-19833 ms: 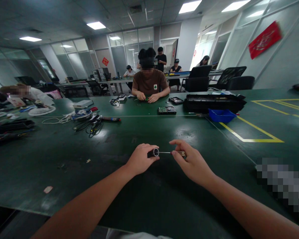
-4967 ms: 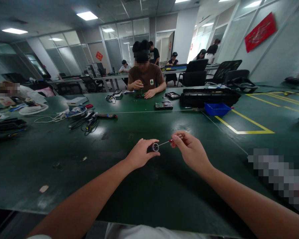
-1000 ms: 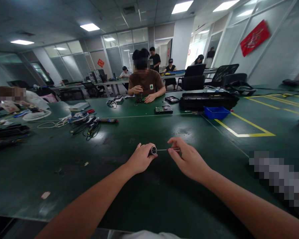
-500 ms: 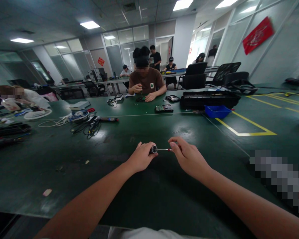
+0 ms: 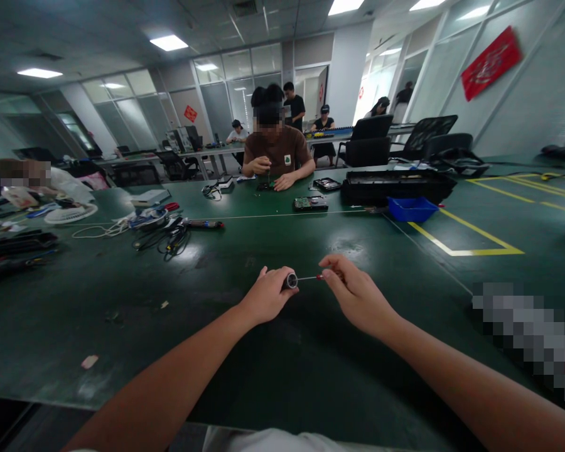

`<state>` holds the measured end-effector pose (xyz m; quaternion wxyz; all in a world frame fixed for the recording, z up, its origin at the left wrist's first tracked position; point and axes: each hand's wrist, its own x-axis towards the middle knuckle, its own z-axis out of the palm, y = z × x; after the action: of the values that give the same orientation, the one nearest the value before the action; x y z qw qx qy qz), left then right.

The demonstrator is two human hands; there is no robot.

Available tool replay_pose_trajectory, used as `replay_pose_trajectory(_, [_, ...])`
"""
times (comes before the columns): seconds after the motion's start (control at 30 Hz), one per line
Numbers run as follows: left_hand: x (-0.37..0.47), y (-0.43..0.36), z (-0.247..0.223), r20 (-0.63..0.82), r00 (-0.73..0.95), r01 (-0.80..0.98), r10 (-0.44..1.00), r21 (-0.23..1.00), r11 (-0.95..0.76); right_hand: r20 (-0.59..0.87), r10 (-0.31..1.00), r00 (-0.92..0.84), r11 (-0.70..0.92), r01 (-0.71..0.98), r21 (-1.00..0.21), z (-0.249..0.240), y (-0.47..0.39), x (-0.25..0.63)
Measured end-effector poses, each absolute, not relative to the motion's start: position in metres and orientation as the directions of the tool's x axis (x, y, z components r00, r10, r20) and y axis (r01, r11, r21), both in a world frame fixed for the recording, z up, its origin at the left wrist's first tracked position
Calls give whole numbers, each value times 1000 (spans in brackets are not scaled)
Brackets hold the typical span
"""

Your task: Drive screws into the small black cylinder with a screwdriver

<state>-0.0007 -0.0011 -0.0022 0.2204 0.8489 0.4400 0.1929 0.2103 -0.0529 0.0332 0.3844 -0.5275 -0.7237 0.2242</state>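
My left hand (image 5: 269,294) is wrapped round a dark cylinder (image 5: 290,281) whose round, light-rimmed open end faces right. Most of the cylinder is hidden by the fingers. A screwdriver (image 5: 309,278) with a thin metal shaft and a red part by the handle is pinched in my right hand (image 5: 355,290). Its shaft points left, and the tip reaches the cylinder's open end; whether it touches anything inside I cannot make out. Both hands are just above the green table (image 5: 258,389).
Across the table a person in a brown shirt (image 5: 279,154) works on small parts. A hard drive (image 5: 311,203), a blue tray (image 5: 412,209) and a long black case (image 5: 398,187) lie toward the far right. Tangled cables (image 5: 169,238) are at left, a pixelated object (image 5: 530,339) at right.
The screwdriver's handle end and my right fingers have risen slightly, so the shaft now slants a little. My left hand holds the cylinder in nearly the same place.
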Motion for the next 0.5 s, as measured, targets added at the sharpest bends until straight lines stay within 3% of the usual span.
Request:
replay_pose_trajectory(0.17, [1,-2,-2,160,510,686,845,517,-512,292,956,-31,286,323,-902,21,-44,208])
replay_pose_trajectory(0.27, [1,-2,-1,211,531,661,821,504,-557,132,989,69,135,-31,-990,15,-33,210])
replay_pose_trajectory(0.33, [1,0,0,228,522,664,822,496,-560,7,1000,23,12,-226,-974,14,-27,212])
replay_pose_trajectory(0.5, [-2,1,-1,193,499,667,845,536,-517,64,992,105,85,-201,-976,14,-25,214])
